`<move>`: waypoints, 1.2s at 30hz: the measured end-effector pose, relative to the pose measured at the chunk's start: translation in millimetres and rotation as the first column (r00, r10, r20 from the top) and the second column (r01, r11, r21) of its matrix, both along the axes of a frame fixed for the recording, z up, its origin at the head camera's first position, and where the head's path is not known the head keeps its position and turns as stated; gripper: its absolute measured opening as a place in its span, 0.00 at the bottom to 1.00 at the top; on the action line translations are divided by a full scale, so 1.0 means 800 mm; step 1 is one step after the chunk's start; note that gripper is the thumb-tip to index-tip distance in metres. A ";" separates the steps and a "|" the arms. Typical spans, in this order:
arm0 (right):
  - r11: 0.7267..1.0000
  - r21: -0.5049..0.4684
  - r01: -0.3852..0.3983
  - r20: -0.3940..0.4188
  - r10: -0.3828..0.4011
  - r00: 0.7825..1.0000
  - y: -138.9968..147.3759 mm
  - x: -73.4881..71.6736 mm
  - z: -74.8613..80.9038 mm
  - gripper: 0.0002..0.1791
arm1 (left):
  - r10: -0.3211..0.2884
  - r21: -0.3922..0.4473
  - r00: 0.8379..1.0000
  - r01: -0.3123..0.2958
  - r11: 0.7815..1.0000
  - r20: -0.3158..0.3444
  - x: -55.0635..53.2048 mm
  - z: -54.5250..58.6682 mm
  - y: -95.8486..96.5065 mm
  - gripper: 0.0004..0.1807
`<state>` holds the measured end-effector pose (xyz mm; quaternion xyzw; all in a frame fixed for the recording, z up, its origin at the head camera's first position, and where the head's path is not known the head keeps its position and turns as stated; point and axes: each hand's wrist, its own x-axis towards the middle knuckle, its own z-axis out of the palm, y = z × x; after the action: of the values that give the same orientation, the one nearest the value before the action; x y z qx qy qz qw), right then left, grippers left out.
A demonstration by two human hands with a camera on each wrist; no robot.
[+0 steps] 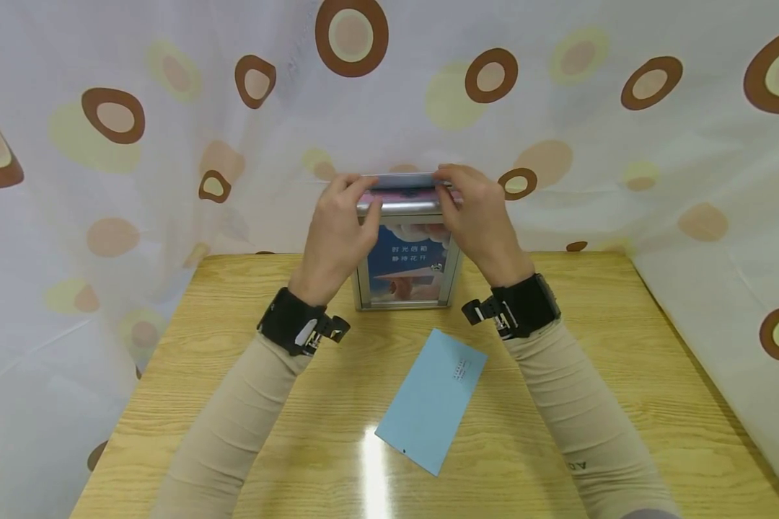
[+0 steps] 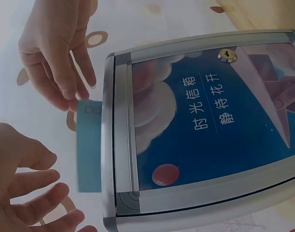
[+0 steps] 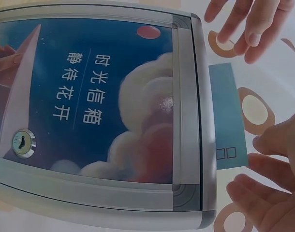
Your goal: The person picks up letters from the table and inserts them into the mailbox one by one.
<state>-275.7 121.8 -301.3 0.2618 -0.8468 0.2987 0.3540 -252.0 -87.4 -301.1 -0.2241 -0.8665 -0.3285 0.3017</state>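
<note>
A light blue envelope (image 1: 404, 181) with small postcode boxes stands partly inside the top of a silver-framed letter box (image 1: 405, 209). Its upper strip sticks out. The box front carries a blue picture with white Chinese characters and a round keyed lock (image 3: 23, 143). My right hand (image 1: 480, 213) is at the right end of the envelope; fingertips touch its corner in the right wrist view. My left hand (image 1: 340, 234) is at the left end, and the left wrist view shows its fingers spread, apart from the envelope (image 2: 89, 150).
Another light blue envelope (image 1: 428, 404) with small print lies slanted on the wooden table (image 1: 285, 447), in front of the box. Behind and at both sides hangs a pale cloth (image 1: 402, 115) with brown ring patterns.
</note>
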 end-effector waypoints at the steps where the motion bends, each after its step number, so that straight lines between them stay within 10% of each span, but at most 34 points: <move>1: 1.000 0.006 0.003 0.008 -0.003 1.000 0.000 0.001 -0.001 0.11 | -0.006 -0.002 1.000 0.006 1.000 -0.006 0.002 -0.001 0.001 0.18; 12: 0.999 0.021 -0.043 -0.045 0.044 0.998 0.003 0.056 -0.042 0.17 | -0.044 -0.103 0.994 0.034 0.994 -0.097 0.053 -0.046 -0.002 0.25; 20: 0.997 0.071 -0.015 0.136 0.005 0.991 0.015 0.127 -0.105 0.32 | 0.070 -0.231 0.995 -0.052 0.972 0.071 0.108 -0.117 -0.011 0.43; 28: 0.976 0.204 0.083 0.371 -0.155 0.916 0.018 0.194 -0.189 0.48 | 0.191 -0.380 0.909 -0.039 0.924 0.371 0.163 -0.180 -0.010 0.55; 36: 0.939 0.316 0.134 0.513 -0.288 0.809 0.031 0.236 -0.212 0.59 | 0.245 -0.417 0.856 -0.039 0.908 0.455 0.199 -0.212 -0.033 0.57</move>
<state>-87.1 146.7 -470.8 0.1128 -0.9685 0.2041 0.0878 -93.1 -113.4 -470.9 -0.1219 -0.9770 -0.1704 0.0410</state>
